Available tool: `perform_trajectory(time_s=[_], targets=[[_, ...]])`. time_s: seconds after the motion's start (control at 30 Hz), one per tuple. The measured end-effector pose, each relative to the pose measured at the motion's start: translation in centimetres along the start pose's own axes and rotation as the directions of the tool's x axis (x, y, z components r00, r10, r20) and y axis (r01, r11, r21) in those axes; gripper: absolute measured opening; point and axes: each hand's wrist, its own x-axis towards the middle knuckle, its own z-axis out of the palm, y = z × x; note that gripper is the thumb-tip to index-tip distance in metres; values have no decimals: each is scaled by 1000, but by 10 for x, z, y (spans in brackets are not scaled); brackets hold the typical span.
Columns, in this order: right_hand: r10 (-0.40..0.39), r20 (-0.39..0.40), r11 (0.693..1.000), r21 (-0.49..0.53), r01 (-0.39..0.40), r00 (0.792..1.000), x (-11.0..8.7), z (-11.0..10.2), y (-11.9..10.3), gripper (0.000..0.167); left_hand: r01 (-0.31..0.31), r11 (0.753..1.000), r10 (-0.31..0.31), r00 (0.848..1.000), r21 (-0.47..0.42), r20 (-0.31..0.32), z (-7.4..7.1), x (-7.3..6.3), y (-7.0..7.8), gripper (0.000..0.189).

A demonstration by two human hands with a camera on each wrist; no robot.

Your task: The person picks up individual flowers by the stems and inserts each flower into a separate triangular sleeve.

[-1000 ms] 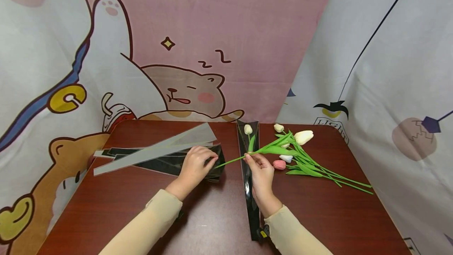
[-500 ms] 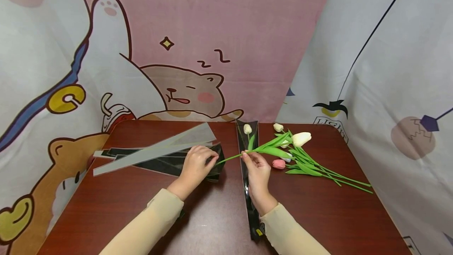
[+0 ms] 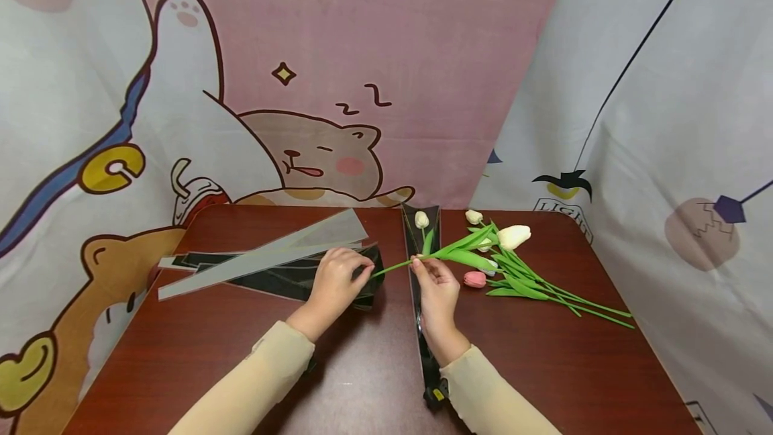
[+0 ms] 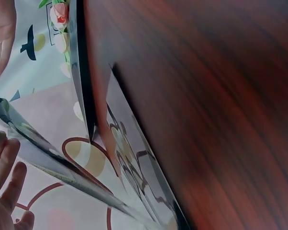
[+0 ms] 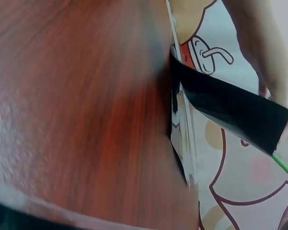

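Observation:
My left hand [image 3: 339, 280] pinches the mouth of a black flower sleeve [image 5: 235, 110], raised at that end in the right wrist view. My right hand [image 3: 439, 297] pinches the green stem [image 3: 392, 268] of an artificial white tulip [image 3: 515, 237] between thumb and fingers. The stem runs left to the sleeve's mouth, at my left fingertips; its end is hidden there. Beneath my right hand lies another black sleeve [image 3: 429, 361], holding a smaller white tulip [image 3: 421, 219] at its wide far end.
Several flat clear-and-grey sleeves [image 3: 266, 254] lie stacked on the left of the brown table [image 3: 362, 381]. To the right is a loose pile of tulips, including a pink one [image 3: 474, 279], their stems [image 3: 594, 311] pointing toward the right edge. A printed cloth [image 3: 447, 86] hangs behind.
My right hand has shifted slightly left with the white tulip, bringing its stem a little further toward the sleeve's mouth. My left hand has stayed nearly still.

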Motion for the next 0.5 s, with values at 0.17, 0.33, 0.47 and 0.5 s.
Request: perform_trajectory(time_s=[0.17, 0.33, 0.47, 0.5], targets=[[40, 19, 999, -13, -40, 999, -4, 5, 5, 30, 6, 1000, -7, 999, -12, -44, 1, 3, 6, 4], [93, 37, 995, -46, -91, 995, -8, 8, 9, 31, 2, 999, -5, 997, -39, -76, 2, 6, 9, 4], [121, 62, 991, -66, -117, 991, -10, 10, 12, 31, 0, 999, -4, 997, -47, -80, 2, 7, 11, 5], [124, 68, 991, -67, -120, 990, -10, 10, 12, 31, 5, 999, -8, 997, -46, -76, 2, 7, 11, 5]])
